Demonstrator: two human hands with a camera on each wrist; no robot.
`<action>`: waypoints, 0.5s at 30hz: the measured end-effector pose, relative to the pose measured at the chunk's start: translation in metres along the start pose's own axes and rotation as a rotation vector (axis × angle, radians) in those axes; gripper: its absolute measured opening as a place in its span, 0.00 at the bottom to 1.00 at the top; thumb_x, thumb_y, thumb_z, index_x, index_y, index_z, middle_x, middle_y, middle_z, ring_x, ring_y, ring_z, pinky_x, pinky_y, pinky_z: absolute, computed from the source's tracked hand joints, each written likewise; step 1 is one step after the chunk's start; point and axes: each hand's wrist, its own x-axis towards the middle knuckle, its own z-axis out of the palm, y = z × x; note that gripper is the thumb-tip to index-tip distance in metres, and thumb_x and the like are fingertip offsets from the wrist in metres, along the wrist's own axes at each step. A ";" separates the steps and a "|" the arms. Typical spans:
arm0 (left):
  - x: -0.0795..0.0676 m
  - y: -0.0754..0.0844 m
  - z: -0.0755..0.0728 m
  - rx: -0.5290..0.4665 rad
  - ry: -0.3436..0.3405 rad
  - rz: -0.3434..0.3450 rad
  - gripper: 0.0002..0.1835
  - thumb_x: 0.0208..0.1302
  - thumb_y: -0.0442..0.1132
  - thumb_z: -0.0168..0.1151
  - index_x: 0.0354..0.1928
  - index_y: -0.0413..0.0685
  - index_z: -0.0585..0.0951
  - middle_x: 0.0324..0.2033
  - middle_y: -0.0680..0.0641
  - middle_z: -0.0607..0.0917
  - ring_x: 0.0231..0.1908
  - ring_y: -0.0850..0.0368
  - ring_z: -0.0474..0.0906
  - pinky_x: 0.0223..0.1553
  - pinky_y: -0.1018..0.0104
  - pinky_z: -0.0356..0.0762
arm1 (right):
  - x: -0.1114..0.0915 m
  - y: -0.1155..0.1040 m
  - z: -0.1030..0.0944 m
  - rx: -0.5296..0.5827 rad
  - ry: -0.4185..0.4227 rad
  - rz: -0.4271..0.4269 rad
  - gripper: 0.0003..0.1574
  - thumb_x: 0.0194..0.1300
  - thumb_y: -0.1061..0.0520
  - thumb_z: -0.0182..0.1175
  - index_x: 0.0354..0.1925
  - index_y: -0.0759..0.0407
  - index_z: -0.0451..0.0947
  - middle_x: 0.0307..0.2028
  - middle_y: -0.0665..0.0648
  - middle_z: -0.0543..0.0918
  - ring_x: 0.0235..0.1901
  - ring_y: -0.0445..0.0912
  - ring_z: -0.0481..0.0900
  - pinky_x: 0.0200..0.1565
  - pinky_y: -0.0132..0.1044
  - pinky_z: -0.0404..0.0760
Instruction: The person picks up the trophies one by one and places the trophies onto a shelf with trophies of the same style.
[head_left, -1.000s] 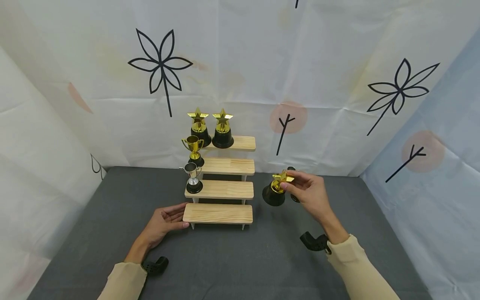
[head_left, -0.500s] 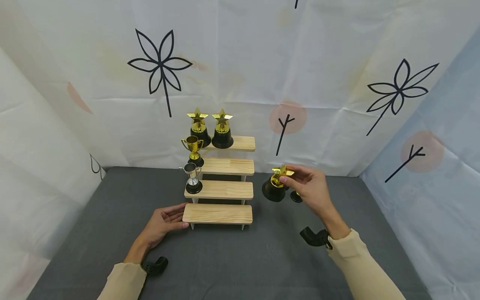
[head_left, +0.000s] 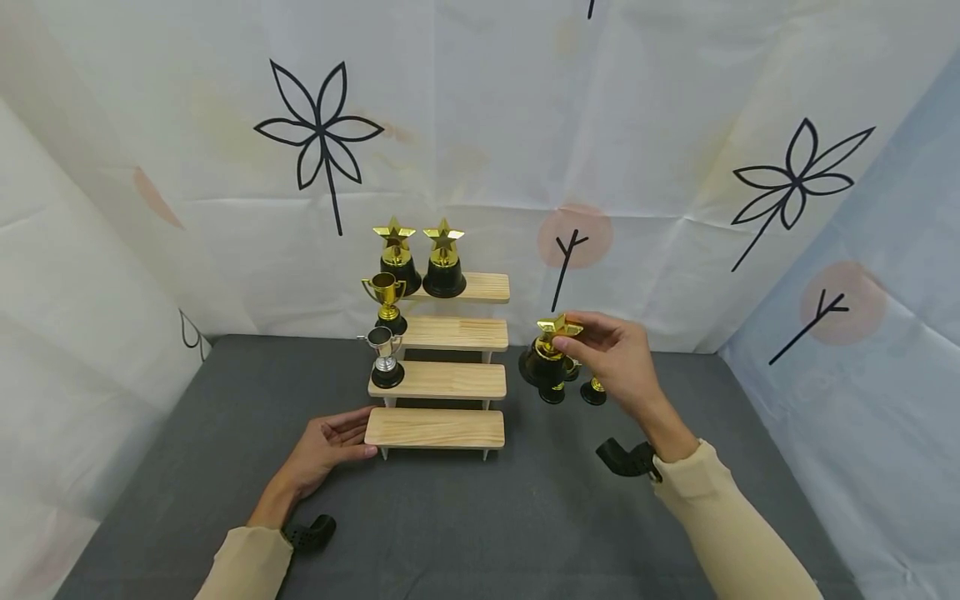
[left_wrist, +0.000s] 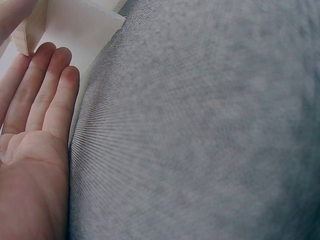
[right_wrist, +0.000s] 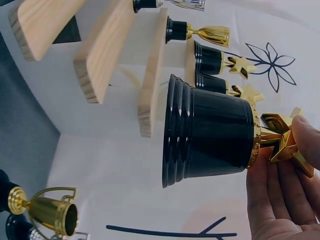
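My right hand [head_left: 618, 358] pinches a gold star trophy [head_left: 546, 362] by its star, holding it above the table to the right of a wooden tiered stand [head_left: 450, 381]. The right wrist view has the black base [right_wrist: 215, 135] lying sideways across the picture, the fingers and thumb on the star [right_wrist: 282, 142]. My left hand [head_left: 324, 450] holds the left end of the lowest step, thumb at its front corner and fingertips at its back corner. Those fingers look nearly straight in the left wrist view, touching the step's wooden end [left_wrist: 30, 30].
Two star trophies [head_left: 444, 275] stand on the top step. A gold cup trophy [head_left: 386, 296] and a silver cup trophy [head_left: 386, 358] stand at the left of the steps below. Several small trophies, partly hidden, stand behind my right hand, among them a gold cup [right_wrist: 55, 215].
My right hand has lifted the star trophy up and slightly left, bringing more of the small trophies behind it into view. The left hand has stayed at the stand.
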 end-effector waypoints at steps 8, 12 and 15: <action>-0.001 0.001 0.000 -0.007 -0.003 0.001 0.43 0.55 0.25 0.74 0.71 0.22 0.63 0.66 0.22 0.67 0.57 0.65 0.79 0.59 0.66 0.79 | 0.009 -0.005 0.001 0.004 -0.005 -0.013 0.24 0.64 0.70 0.68 0.57 0.74 0.79 0.49 0.60 0.86 0.45 0.42 0.86 0.48 0.34 0.88; 0.000 0.000 0.000 -0.009 -0.005 0.007 0.43 0.55 0.25 0.74 0.71 0.22 0.63 0.66 0.22 0.67 0.57 0.65 0.79 0.59 0.66 0.79 | 0.013 -0.008 0.002 -0.015 -0.003 -0.013 0.24 0.64 0.69 0.69 0.57 0.74 0.80 0.50 0.63 0.85 0.45 0.41 0.86 0.48 0.33 0.88; 0.000 0.000 0.000 -0.002 -0.012 0.017 0.42 0.56 0.25 0.73 0.71 0.21 0.62 0.66 0.21 0.67 0.57 0.65 0.79 0.59 0.67 0.79 | 0.017 -0.010 0.003 -0.021 -0.004 -0.015 0.24 0.64 0.69 0.69 0.57 0.73 0.80 0.50 0.65 0.85 0.45 0.42 0.86 0.48 0.34 0.87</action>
